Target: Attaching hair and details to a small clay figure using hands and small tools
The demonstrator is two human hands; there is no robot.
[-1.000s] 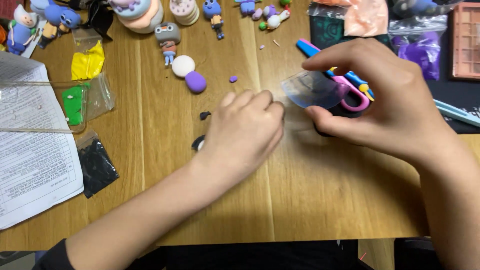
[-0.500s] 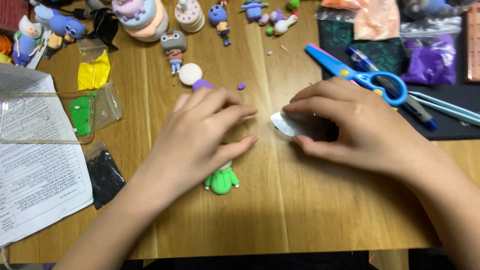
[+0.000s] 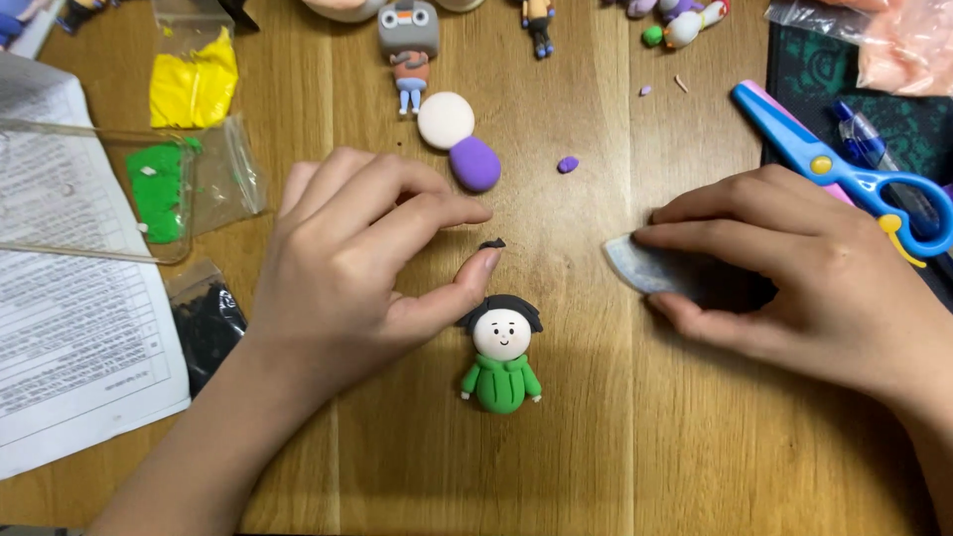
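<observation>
A little clay doll with black hair and a green coat lies in the middle of the wooden surface. The left hand rests just above it, fingers loosely bent, holding nothing, with the thumb tip next to the doll's hair. A tiny black clay bit lies near that thumb. The right hand presses flat on a see-through plastic bag and pins it down. I cannot tell what is in it. On the left, one clear bag holds yellow clay, a clear box holds green clay, and a small bag holds black clay. Blue scissors lie beside the right hand
</observation>
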